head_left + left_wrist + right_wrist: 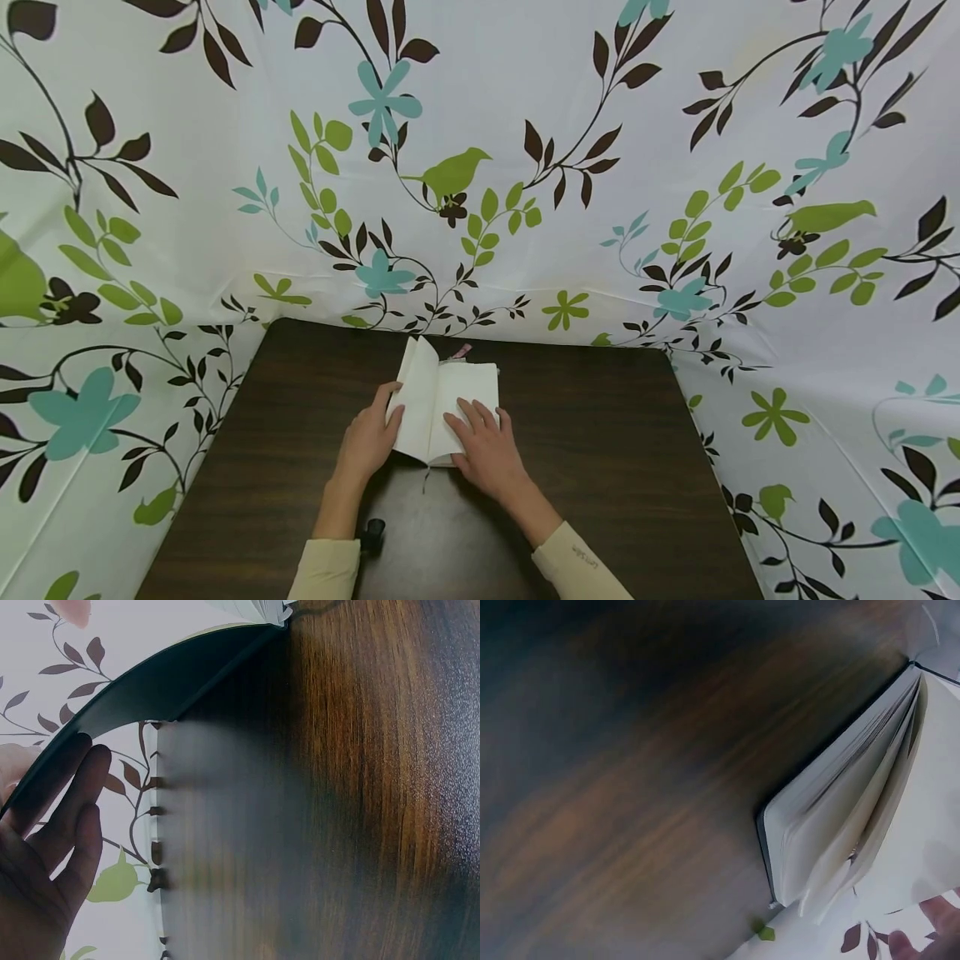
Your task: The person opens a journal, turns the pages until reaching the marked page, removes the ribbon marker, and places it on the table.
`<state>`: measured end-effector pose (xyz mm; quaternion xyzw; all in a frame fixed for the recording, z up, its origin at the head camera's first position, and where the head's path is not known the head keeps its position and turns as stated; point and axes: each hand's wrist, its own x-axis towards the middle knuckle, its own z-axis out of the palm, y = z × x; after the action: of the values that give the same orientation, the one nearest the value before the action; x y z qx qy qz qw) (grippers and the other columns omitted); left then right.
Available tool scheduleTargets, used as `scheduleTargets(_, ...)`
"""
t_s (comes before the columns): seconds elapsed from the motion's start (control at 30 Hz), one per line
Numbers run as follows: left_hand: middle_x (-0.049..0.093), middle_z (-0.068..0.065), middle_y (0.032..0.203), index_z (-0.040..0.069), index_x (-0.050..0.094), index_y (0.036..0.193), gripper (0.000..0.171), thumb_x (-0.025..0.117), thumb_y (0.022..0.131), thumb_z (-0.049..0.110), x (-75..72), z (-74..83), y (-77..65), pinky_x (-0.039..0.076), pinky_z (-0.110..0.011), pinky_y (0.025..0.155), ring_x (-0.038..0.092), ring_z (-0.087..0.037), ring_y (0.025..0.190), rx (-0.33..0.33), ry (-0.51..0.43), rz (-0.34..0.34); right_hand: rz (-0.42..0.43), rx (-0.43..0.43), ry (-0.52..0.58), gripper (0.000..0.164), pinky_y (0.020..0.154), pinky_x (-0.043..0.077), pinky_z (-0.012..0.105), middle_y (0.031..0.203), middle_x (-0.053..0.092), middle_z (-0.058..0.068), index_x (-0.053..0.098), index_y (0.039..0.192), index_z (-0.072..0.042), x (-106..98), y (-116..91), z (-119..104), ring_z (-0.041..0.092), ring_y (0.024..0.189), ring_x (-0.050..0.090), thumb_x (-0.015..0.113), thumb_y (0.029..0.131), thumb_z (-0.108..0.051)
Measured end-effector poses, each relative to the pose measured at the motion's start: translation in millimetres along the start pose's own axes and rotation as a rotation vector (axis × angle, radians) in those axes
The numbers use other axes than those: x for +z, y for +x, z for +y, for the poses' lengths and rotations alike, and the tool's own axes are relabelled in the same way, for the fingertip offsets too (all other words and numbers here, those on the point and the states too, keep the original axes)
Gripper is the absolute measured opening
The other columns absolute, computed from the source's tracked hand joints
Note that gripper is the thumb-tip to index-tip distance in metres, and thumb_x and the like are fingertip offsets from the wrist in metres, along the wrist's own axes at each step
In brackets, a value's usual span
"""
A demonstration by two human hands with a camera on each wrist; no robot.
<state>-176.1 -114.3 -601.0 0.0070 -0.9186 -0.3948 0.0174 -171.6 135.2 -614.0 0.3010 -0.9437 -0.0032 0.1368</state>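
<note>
A notebook (467, 385) with blank cream pages lies open on the dark wood table, its left part lifted. My left hand (366, 440) holds that raised left side by its outer edge, thumb over the page. In the left wrist view, the fingers of the left hand (56, 847) lie behind the curved dark cover (142, 686). My right hand (489, 450) rests on the right page with fingers spread. Several loose pages (855, 817) fan apart in the right wrist view, where fingertips (937, 915) show at the lower right corner.
The wood table (600, 458) runs out on both sides of the notebook. A small pink tab (462, 352) sticks out past its far edge, and a thin ribbon (426, 479) hangs from its near edge. Patterned fabric (480, 125) with leaves and birds surrounds the table.
</note>
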Motion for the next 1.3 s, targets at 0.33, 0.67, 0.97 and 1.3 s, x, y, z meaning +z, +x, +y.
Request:
scheduleTargets(0.33, 0.063, -0.007, 0.071, 0.02, 0.047, 0.156, 0.045, 0.058, 0.113, 0.028, 0.1, 1.6, 1.7, 0.039, -0.036, 0.054, 0.05, -0.019, 0.056, -0.001, -0.01, 0.004, 0.335, 0.015, 0.086, 0.051, 0.089, 0.054, 0.045, 0.138, 0.064, 0.004, 0.079, 0.122, -0.032, 7, 2, 2, 0.025, 0.114, 0.063, 0.096, 0.077, -0.017)
scheduleTargets(0.67, 0.066, -0.008, 0.08, 0.021, 0.054, 0.152, 0.037, 0.049, 0.115, 0.021, 3.7, 0.5, -1.6, 0.048, -0.042, 0.06, 0.059, -0.024, 0.065, 0.033, -0.046, -0.004, 0.108, 0.433, 0.585, 0.086, 0.094, 0.058, 0.051, 0.164, 0.047, 0.009, 0.031, 0.17, -0.018, 1, 17, -21, 0.028, 0.12, 0.068, 0.078, 0.1, -0.036)
scheduleTargets(0.97, 0.074, -0.007, 0.136, 0.018, 0.073, 0.128, 0.054, 0.047, 0.111, 0.062, 3.8, 4.1, -5.3, 0.053, -0.064, 0.099, 0.071, -0.035, 0.121, -0.061, -0.068, 0.032, -0.103, 0.155, 0.686, 0.062, 0.116, 0.047, 0.057, 0.169, 0.048, 0.001, 0.037, 0.169, -0.023, 4, 20, -51, 0.028, 0.149, 0.053, 0.054, 0.113, -0.044)
scheduleTargets(1.3, 0.078, -0.012, 0.114, 0.012, 0.072, 0.116, 0.027, 0.058, 0.112, 0.035, -2.7, 0.0, -5.4, 0.053, -0.054, 0.072, 0.072, -0.034, 0.09, -0.127, 0.024, 0.08, -0.174, 0.118, 0.548, 0.058, 0.115, 0.048, 0.055, 0.165, 0.053, 0.004, 0.047, 0.163, -0.023, 15, 12, -34, 0.027, 0.148, 0.055, 0.059, 0.11, -0.045)
